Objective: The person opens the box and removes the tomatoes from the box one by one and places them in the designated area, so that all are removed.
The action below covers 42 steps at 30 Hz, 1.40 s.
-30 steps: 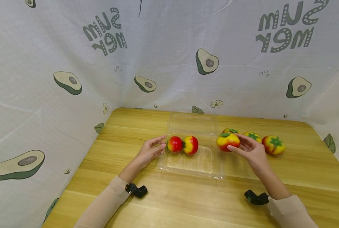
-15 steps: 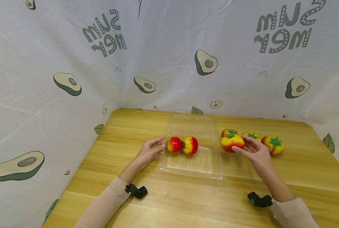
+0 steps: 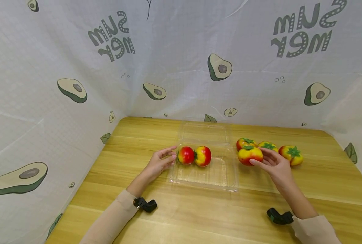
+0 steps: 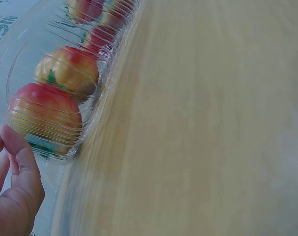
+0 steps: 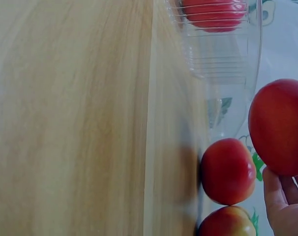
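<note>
Fingers (image 3: 270,152) and thumb of the right hand (image 3: 276,167) pinch a red-and-yellow fruit (image 3: 249,157), green leaves uppermost, raised above the wooden table (image 3: 199,217) to the right of a clear plastic container (image 3: 205,185), with three loose fruits (image 3: 291,155) grouped behind it and to its right. The left hand (image 3: 157,165) lies with relaxed fingers and thumb apart, its tips at the container's left edge; whether they grip the rim cannot be told. Inside, two packed fruits (image 3: 203,156) lie tipped side by side, leaves toward the left, and the transparent lid (image 3: 205,132) is folded back.
</note>
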### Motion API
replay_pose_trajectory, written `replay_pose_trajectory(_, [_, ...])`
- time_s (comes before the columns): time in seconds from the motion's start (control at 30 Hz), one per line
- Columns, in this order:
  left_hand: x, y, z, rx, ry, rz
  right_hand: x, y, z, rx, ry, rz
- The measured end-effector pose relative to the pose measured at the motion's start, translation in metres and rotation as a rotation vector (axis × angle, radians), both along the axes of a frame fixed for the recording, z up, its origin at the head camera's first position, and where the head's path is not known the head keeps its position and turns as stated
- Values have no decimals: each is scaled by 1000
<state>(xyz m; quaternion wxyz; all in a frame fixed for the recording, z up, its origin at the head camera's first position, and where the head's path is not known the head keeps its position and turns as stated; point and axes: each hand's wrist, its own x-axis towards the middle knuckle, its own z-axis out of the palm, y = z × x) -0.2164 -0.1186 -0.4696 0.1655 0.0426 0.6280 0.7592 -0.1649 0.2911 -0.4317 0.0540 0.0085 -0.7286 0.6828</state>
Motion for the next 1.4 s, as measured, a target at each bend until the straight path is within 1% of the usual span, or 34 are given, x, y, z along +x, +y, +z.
replay_pose_trajectory(0.27, [-1,1,2,1,-3,11,-2,4,-4,-17,14,21])
replay_pose_trajectory(0.6, [-1,1,1,3,-3,5,-1,5,-6,-40,-11,27])
replay_pose_trajectory(0.97, [-2,1,1,6,-1,2,-2,6,-6,23,-84,5])
replay_pose_trajectory(1.13, [-1,1,1,3,-5,5,-3,6,-8,90,-117,6])
replay_pose_trajectory(1.2, [-1,1,2,-4,-5,6,-3,6,-9,108,-123,6])
replay_pose_trajectory(1.4, [-1,0,1,-11,-7,12,-3,6,-11,109,-121,4])
